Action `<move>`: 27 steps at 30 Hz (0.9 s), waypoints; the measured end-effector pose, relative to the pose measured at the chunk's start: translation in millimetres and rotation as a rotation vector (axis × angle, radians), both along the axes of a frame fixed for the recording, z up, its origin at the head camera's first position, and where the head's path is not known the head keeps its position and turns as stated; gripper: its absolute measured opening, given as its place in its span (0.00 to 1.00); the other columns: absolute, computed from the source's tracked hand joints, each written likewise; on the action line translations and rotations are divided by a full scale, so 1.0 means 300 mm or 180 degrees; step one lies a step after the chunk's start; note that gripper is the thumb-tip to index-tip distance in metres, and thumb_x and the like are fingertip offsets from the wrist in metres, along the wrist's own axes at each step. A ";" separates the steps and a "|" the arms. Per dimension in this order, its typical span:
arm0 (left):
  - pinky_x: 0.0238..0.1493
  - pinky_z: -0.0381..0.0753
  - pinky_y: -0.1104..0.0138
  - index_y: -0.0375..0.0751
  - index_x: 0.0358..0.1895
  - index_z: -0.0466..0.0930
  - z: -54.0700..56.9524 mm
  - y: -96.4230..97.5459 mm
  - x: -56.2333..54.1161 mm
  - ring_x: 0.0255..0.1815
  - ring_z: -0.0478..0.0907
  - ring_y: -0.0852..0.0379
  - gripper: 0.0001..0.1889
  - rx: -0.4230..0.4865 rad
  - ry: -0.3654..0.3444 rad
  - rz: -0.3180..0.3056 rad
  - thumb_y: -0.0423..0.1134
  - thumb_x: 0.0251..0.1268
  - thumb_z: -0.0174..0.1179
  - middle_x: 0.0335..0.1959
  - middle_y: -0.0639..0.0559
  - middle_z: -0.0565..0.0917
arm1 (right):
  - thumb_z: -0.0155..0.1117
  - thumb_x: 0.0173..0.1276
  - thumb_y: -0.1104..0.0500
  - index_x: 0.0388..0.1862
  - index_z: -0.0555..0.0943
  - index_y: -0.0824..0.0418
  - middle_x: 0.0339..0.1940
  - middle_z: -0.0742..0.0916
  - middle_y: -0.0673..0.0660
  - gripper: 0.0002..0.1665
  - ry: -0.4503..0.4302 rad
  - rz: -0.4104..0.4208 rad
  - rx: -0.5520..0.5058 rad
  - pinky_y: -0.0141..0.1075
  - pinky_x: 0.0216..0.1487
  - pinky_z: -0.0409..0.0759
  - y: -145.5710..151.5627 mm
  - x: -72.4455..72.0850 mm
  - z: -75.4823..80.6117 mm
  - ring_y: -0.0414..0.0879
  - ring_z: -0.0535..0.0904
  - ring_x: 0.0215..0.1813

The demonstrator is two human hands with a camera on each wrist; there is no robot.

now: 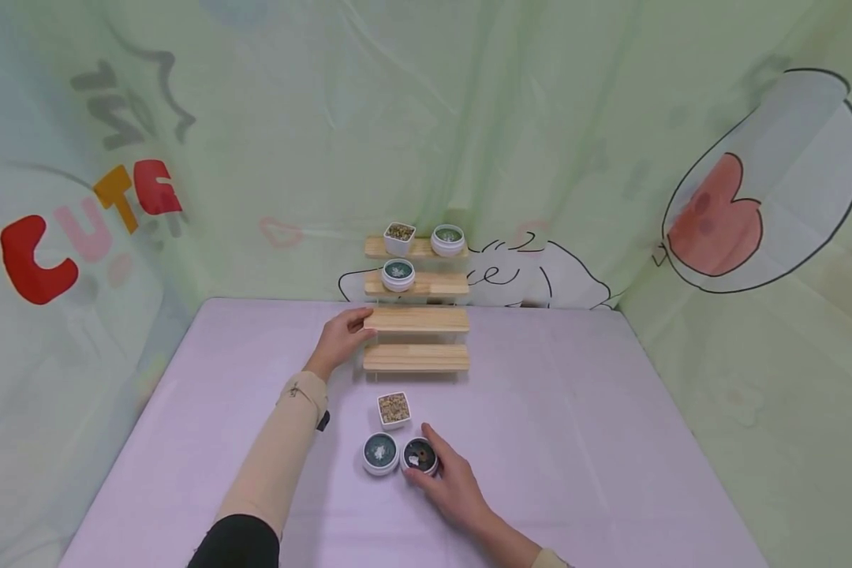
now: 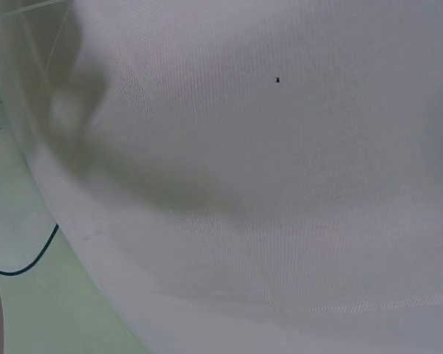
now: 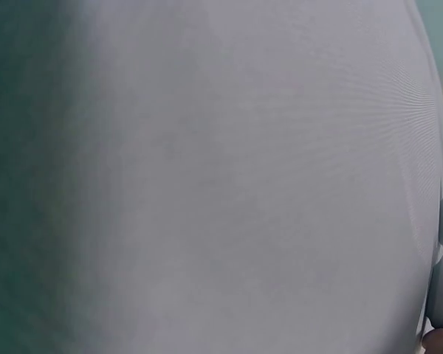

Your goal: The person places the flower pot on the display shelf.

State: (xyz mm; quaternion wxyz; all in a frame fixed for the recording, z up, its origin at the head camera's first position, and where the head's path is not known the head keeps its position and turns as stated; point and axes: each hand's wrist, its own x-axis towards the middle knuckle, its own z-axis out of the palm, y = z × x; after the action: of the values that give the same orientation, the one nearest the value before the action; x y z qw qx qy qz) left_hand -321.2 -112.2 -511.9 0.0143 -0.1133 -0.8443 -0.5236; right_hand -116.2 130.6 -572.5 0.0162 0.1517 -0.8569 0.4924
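In the head view, a tiered wooden stand [image 1: 416, 319] with several pale steps stands at the back of the table. My left hand [image 1: 342, 335] holds the left end of one lower step, thumb at its front edge and fingers toward the back. Near the front, my right hand [image 1: 454, 481] grips a small round white pot [image 1: 420, 457] with a dark top bearing brown and white bits, between thumb and fingers. Close on its left sits another round pot [image 1: 380, 454] with a dark green top. A square white pot [image 1: 394, 409] of tan grains stands just behind them.
On the top step are a square pot of grains [image 1: 400, 237] and a round green-topped pot [image 1: 447, 240]. One step down sits another round pot [image 1: 397, 274]. A pale lilac cloth [image 1: 575, 426] covers the table, with a printed green curtain [image 1: 539, 142] around it.
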 end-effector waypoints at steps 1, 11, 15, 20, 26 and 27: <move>0.67 0.75 0.64 0.29 0.65 0.72 0.001 0.001 0.000 0.65 0.73 0.45 0.28 -0.0005 -0.0013 0.0005 0.37 0.64 0.66 0.65 0.36 0.73 | 0.72 0.62 0.50 0.72 0.66 0.70 0.70 0.73 0.65 0.45 0.0016 0.0000 -0.0011 0.48 0.71 0.67 0.000 0.000 0.002 0.58 0.68 0.70; 0.67 0.74 0.65 0.31 0.66 0.71 0.003 0.003 -0.001 0.66 0.72 0.45 0.28 0.0027 -0.0090 0.0030 0.37 0.65 0.66 0.66 0.37 0.73 | 0.74 0.60 0.52 0.72 0.67 0.65 0.71 0.73 0.60 0.44 -0.0181 -0.0156 0.0038 0.49 0.72 0.66 0.025 -0.038 0.036 0.56 0.67 0.71; 0.68 0.74 0.65 0.31 0.66 0.71 0.002 0.003 -0.002 0.66 0.71 0.45 0.28 0.0032 -0.0109 0.0027 0.37 0.65 0.66 0.66 0.37 0.72 | 0.75 0.60 0.52 0.72 0.68 0.63 0.71 0.73 0.58 0.44 -0.0261 -0.0282 0.0034 0.49 0.72 0.67 0.042 -0.074 0.056 0.55 0.67 0.72; 0.68 0.73 0.65 0.31 0.66 0.71 0.002 0.004 -0.003 0.67 0.71 0.46 0.28 0.0037 -0.0121 0.0013 0.38 0.65 0.66 0.67 0.37 0.72 | 0.74 0.61 0.52 0.72 0.68 0.64 0.70 0.74 0.59 0.44 -0.0229 -0.0341 0.0022 0.49 0.68 0.73 0.059 -0.124 0.094 0.55 0.67 0.71; 0.68 0.74 0.64 0.30 0.66 0.71 -0.001 -0.001 -0.003 0.67 0.71 0.45 0.28 0.0084 -0.0095 -0.0016 0.36 0.64 0.66 0.66 0.36 0.72 | 0.73 0.63 0.54 0.73 0.65 0.65 0.72 0.72 0.60 0.44 -0.0228 -0.0389 -0.0049 0.48 0.70 0.71 0.071 -0.185 0.175 0.54 0.65 0.72; 0.68 0.74 0.64 0.30 0.66 0.71 -0.002 -0.002 -0.002 0.67 0.71 0.44 0.28 0.0086 -0.0089 -0.0021 0.36 0.64 0.66 0.66 0.36 0.72 | 0.73 0.63 0.55 0.74 0.65 0.65 0.72 0.71 0.60 0.44 -0.0226 -0.0410 -0.0069 0.47 0.70 0.70 0.073 -0.199 0.188 0.54 0.65 0.73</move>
State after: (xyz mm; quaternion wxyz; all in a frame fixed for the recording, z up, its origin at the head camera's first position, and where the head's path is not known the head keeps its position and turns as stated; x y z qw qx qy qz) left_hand -321.9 -112.7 -512.4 0.0023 -0.1085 -0.8369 -0.5366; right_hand -175.8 152.5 -516.1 0.0190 0.0785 -0.8595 0.5047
